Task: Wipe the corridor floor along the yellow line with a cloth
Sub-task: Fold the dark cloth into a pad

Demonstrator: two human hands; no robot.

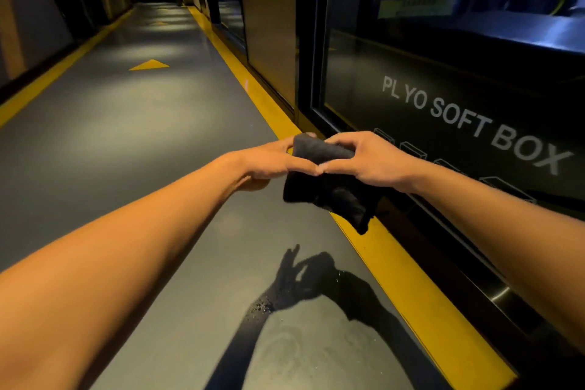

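Observation:
A dark cloth (pixel 329 190) hangs in the air between both hands, above the floor. My left hand (pixel 275 160) pinches its upper left edge. My right hand (pixel 364 158) grips its top from the right, fingers curled over the fabric. The two thumbs meet at the cloth's front. The yellow line (pixel 408 282) runs along the right wall's base, directly under the cloth. On the grey floor (pixel 158 123) below the hands lie water droplets (pixel 262 307) and faint wet swirl marks (pixel 285 348).
A dark glass wall with the lettering "PL YO SOFT BOX" (pixel 471 123) stands close on the right. A second yellow line (pixel 47 79) borders the left wall. A yellow arrow (pixel 148 65) marks the floor further down the dim corridor.

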